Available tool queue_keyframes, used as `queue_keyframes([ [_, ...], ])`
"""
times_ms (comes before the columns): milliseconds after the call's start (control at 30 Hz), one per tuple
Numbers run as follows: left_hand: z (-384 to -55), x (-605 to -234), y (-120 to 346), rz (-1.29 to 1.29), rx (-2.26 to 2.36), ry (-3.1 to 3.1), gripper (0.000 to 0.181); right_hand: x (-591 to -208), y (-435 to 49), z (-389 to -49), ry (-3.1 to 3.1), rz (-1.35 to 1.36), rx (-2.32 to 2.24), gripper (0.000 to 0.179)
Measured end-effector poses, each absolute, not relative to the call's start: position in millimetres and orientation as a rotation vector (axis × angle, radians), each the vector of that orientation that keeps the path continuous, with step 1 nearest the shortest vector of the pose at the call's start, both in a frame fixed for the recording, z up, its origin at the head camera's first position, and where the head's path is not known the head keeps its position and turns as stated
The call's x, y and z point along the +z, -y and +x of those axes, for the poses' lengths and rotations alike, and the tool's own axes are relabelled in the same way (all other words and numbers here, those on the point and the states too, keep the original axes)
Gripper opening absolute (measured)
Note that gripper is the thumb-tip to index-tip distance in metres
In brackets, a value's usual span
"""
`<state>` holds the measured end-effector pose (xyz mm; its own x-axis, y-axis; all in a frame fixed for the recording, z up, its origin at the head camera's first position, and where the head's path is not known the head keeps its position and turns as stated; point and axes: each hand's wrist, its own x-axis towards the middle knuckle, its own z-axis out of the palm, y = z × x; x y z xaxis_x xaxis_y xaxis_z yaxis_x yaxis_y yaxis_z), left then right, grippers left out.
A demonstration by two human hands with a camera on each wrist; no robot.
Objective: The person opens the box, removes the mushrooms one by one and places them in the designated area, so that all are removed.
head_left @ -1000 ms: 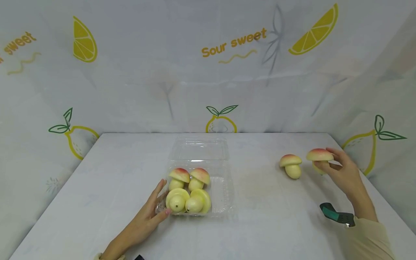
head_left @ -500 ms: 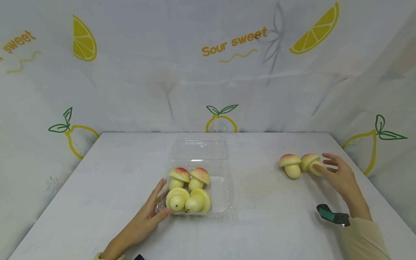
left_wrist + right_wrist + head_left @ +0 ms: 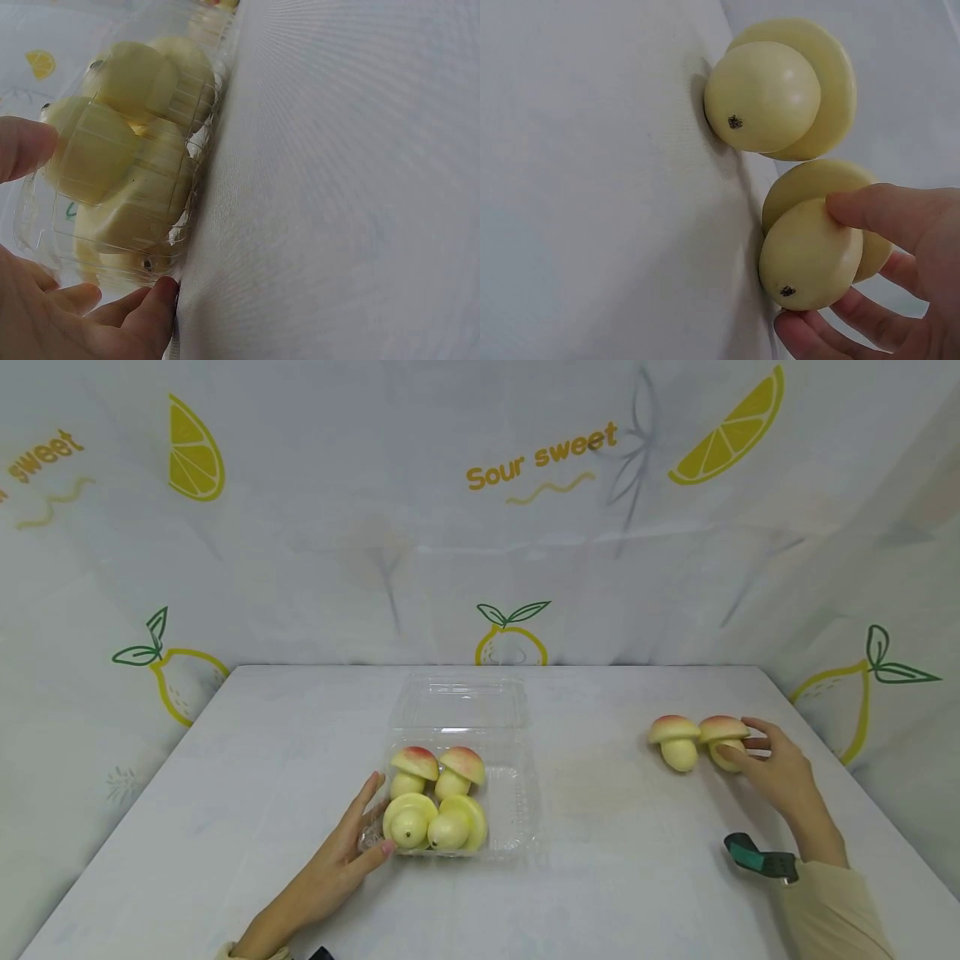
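Observation:
My right hand (image 3: pixel 783 777) holds a toy mushroom (image 3: pixel 722 744) by its pale stem, at the right of the table. In the right wrist view, the thumb lies on that stem (image 3: pixel 806 259) and the fingers reach around its other side. Close beside it, on the left, stands another toy mushroom (image 3: pixel 674 742) with a pink-topped cap. An open clear plastic box (image 3: pixel 513 810) sits near the middle, with several such mushrooms (image 3: pixel 414 766) in its left part. My left hand (image 3: pixel 337 860) grips the box's front left corner, thumb in front and fingers along the side.
The box's clear lid (image 3: pixel 461 703) lies folded back toward the rear table edge. A white cloth covers the table (image 3: pixel 600 877). Behind it hangs a backdrop (image 3: pixel 337 527) printed with lemons. A dark wrist device (image 3: pixel 761 858) sits by the right sleeve.
My right hand has moved left and slightly down, bringing the held mushroom next to the other one. That mushroom tilted half a second ago and is now upright. The left hand stays put.

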<state>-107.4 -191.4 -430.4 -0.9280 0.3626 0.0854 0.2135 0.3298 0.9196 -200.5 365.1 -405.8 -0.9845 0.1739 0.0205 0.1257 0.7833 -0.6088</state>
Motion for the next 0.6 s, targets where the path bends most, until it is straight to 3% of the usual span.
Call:
queue_keyframes([
  [600,-106.8,-429.4,191.4,0.516,1.646,-2.468,0.081,-407.3,-361.8,-201.2,2.886,-0.297,1.011,0.084],
])
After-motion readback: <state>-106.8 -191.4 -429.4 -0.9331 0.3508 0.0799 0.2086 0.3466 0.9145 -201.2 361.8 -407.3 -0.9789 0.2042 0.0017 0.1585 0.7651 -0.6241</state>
